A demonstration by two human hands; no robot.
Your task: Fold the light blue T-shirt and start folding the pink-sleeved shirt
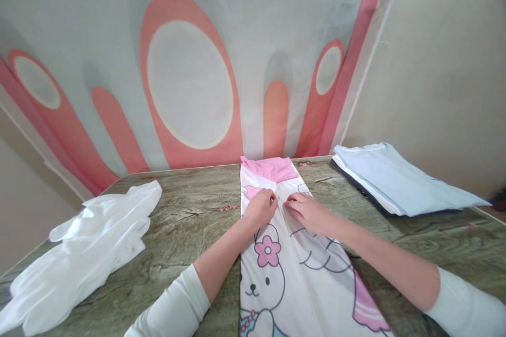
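Observation:
A white garment (300, 279) with a pink cartoon rabbit print and a pink far end lies folded lengthwise down the middle of the table. My left hand (261, 206) rests on its upper part with fingers curled, pinching the fabric. My right hand (310, 211) lies just beside it on the same cloth, fingers bent and pressed onto the fabric. The two hands almost touch near the garment's centre line.
A crumpled white garment (83, 253) lies at the left of the wood-grain table (190, 221). A stack of folded pale blue and white clothes (395, 179) sits at the right rear. Behind the table hangs a grey backdrop with orange ovals (190, 79).

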